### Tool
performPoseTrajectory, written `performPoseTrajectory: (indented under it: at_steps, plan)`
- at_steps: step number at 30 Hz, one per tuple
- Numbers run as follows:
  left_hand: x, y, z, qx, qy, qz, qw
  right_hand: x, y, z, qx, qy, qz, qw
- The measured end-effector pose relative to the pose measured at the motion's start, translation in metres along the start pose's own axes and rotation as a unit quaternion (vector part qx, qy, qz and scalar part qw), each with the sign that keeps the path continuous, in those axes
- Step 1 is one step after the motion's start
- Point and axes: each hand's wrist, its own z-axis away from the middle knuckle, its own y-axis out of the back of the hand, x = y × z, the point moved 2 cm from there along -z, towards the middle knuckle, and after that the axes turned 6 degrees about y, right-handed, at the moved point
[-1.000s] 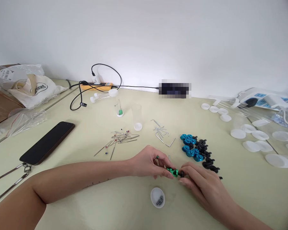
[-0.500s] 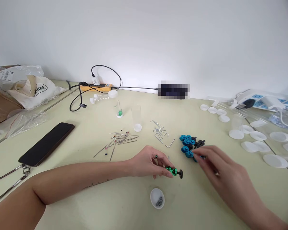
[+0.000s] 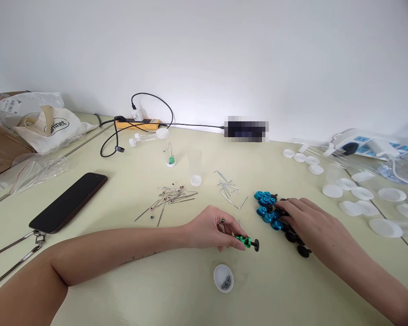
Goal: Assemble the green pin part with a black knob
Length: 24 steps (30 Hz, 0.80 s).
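Observation:
My left hand (image 3: 220,230) is closed on a green metal part (image 3: 243,240) that has a black disc-headed knob (image 3: 256,245) sticking out of its right end. Bent over a pile, my right hand (image 3: 314,226) has its fingers closed among the black knobs (image 3: 290,237); its fingertips partly hide what they grip. Blue metal parts (image 3: 265,199) lie in that same pile, left of those fingers. Below my left hand stands a small white cap (image 3: 223,285) holding small grey screws (image 3: 226,282).
Behind lie several hex keys (image 3: 227,185) and thin metal rods with coloured ends (image 3: 170,198). A clear tube (image 3: 195,165) stands upright near a green part on a white base (image 3: 171,160). A phone (image 3: 70,201) lies left; white caps (image 3: 362,194) and clear tubes are at right.
My right hand has turned over and lowered onto the black knobs, and more of them show beside it. My left hand keeps hold of the green part in the same place.

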Motion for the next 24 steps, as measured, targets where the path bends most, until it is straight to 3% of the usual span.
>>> performPoseTrajectory:
  at_steps: [5, 11, 16, 24]
  plan:
    - [-0.001, -0.001, 0.001, -0.001, 0.005, 0.003, 1.000, 0.001, 0.008, 0.001, -0.007, -0.021, 0.005, 1.000]
    - [0.000, -0.001, 0.000, 0.002, 0.008, -0.002, 1.000, 0.005, 0.023, -0.004, -0.010, -0.133, -0.145, 0.980]
    - [-0.001, -0.001, 0.001, 0.003, 0.004, 0.001, 1.000, 0.005, 0.018, -0.006, -0.014, -0.213, -0.230, 0.950]
    - [0.000, -0.001, 0.001, 0.005, 0.000, 0.003, 1.000, -0.005, 0.012, -0.008, 0.042, -0.144, -0.179, 0.972]
